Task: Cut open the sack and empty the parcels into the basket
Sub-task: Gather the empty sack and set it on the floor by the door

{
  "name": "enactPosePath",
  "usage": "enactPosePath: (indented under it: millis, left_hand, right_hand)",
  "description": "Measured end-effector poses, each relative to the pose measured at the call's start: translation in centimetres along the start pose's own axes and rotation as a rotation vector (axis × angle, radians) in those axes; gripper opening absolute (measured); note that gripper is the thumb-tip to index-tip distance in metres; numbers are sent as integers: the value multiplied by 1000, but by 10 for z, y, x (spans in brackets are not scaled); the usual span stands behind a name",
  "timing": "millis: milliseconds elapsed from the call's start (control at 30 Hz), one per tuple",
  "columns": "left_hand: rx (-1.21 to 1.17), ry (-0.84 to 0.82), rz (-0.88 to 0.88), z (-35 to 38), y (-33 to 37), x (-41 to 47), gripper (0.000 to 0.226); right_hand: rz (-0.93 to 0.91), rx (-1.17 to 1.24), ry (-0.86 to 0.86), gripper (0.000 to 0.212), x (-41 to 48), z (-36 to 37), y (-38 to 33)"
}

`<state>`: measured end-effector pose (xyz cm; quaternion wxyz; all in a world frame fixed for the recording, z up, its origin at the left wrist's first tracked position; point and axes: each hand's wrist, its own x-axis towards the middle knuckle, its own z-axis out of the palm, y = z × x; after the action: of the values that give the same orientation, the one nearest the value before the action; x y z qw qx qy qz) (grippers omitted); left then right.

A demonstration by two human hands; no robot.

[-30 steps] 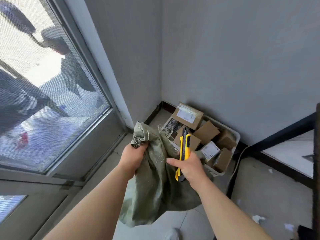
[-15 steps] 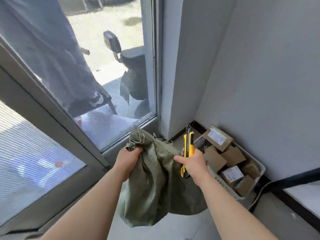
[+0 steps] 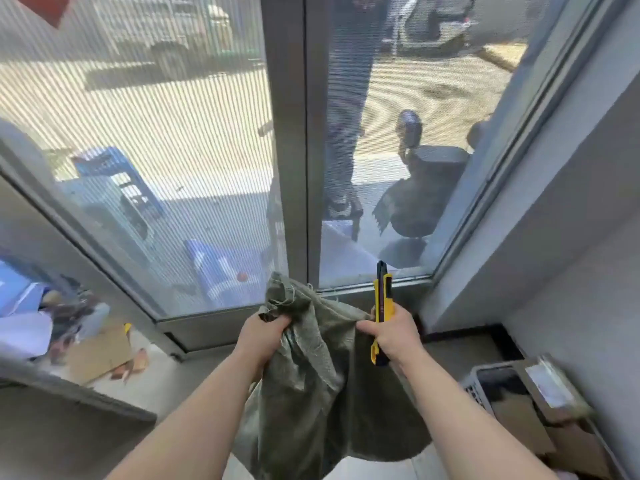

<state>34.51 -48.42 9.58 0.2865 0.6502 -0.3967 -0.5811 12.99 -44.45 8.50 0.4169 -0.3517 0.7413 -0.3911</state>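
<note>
Both hands up in front of the glass door [image 3: 287, 133], sack [image 3: 322, 393] held between them.

Left hand [image 3: 261, 336]: fingers curled tight around a bunched top corner of the sack, frayed edge sticking up above the fist.

Right hand [image 3: 393, 336]: fingers wrapped around a yellow-and-black knife [image 3: 382, 313], held upright, tip up; whether the blade is out, can't tell. The same hand touches the sack's other top corner, fabric pulled fairly taut between the two fists. Whether the fingers actually pinch the cloth is hidden behind the knife.

Sack is green woven fabric, hanging limp and crumpled below the hands, lower end draping toward the floor [image 3: 429, 462] between the forearms. Looks flat, no bulges.

Basket [image 3: 474, 382] sits at bottom right, against the wall [image 3: 571, 271], well apart from the sack and to the right of the right forearm. Pale perforated rim visible. Brown cardboard parcels [image 3: 516, 420] lie inside, one with a white label near the top; view is blurred there, count unclear.

Left side: loose cardboard [image 3: 97, 355] and clutter on the floor by the door frame.
</note>
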Motion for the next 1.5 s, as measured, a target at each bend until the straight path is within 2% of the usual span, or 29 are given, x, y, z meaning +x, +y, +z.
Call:
enactPosePath:
  millis: [67, 233, 333, 367, 533, 667, 733, 867, 1000, 1133, 1500]
  left_hand:
    - [-42, 95, -20, -26, -13, -15, 7]
    - [-149, 305, -59, -78, -45, -51, 9]
    - [-216, 453, -137, -120, -69, -75, 35]
    - [-242, 492, -150, -132, -76, -83, 35]
    - [-292, 711, -154, -196, -111, -114, 8]
    - [-311, 852, -187, -252, -152, -143, 10]
    - [-324, 900, -192, -282, -173, -161, 7]
    - [-387, 998, -231, -344, -215, -200, 17]
    - [-424, 1110, -268, -407, -256, -235, 10]
    - [-481, 1148, -281, -465, -293, -262, 11]
    - [-602, 1292, -335, -588, -382, -263, 16]
  right_hand:
    - [-39, -36, -109, 29, -3, 22, -10]
    - [-87, -95, -300, 28, -20, 76, -25]
    - [-110, -126, -446, 29, -40, 121, -36]
    - [-123, -134, -487, 29, -47, 136, -39]
    - [-174, -194, -651, 29, -86, 213, -45]
    - [-208, -252, -759, 27, -128, 277, -45]
    - [-228, -293, -810, 28, -152, 312, -45]
    - [-289, -360, -889, 29, -208, 381, -46]
    - [-327, -387, -970, 28, -269, 447, -46]
    - [-331, -412, -1021, 29, -318, 508, -45]
    - [-350, -498, -1090, 30, -389, 671, -21]
